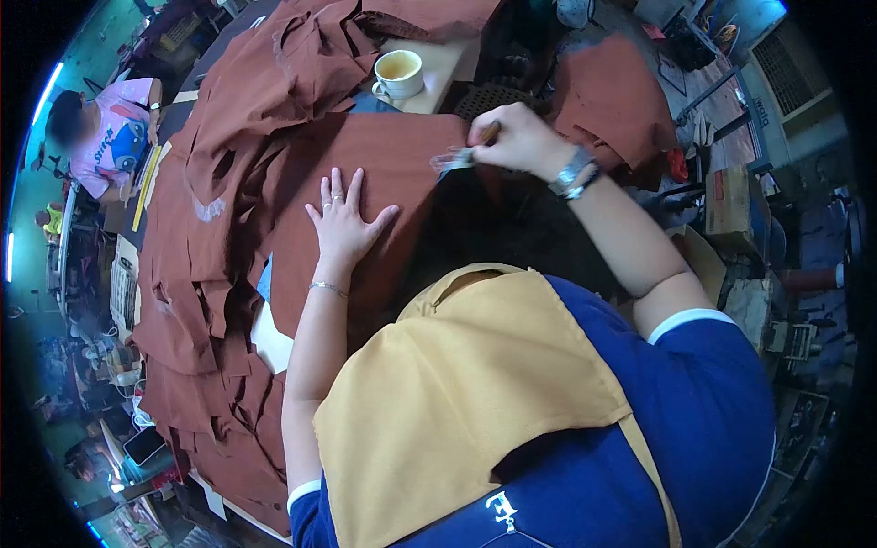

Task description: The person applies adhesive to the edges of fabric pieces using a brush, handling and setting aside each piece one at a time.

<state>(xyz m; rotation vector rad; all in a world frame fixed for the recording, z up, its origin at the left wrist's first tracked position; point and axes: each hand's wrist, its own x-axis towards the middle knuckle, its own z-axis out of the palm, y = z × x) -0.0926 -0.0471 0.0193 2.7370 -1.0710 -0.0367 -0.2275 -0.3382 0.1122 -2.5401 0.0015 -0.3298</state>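
The left hand [343, 228] is lying palm down, its fingers spreading wide and its thumb standing well out to the side. Beneath these fingers, a flat, reddish-brown sheet of leather-like material [406, 164] is lying smooth and is extending past the fingertips and toward the right hand [521, 142]. The right fingers are closing narrowly around the wooden handle of a small brush with pale, whitish bristles [452, 161]. The bristles are pointing from the right fingertips toward the left hand and are overlapping the right-hand edge of the sheet; whether they are touching it, the inspector is unable to tell.

Beyond both sets of fingers, a white cup with a looped handle and a yellowish interior [402, 89] is standing upright on a tan board [446, 84]. To the left of the left fingers, a large, rumpled heap of reddish-brown pieces [206, 247] is covering the work surface. On the far side of the right fingers, more reddish-brown pieces [610, 100] are lying stacked.

A silver-coloured wristwatch [575, 173] is encircling the right wrist, behind its fingers, and a thin bracelet [329, 289] is encircling the left. Well apart from the left fingers, a co-worker in a pink printed shirt [111, 132] is sitting or standing beside the heap, posture not being clear
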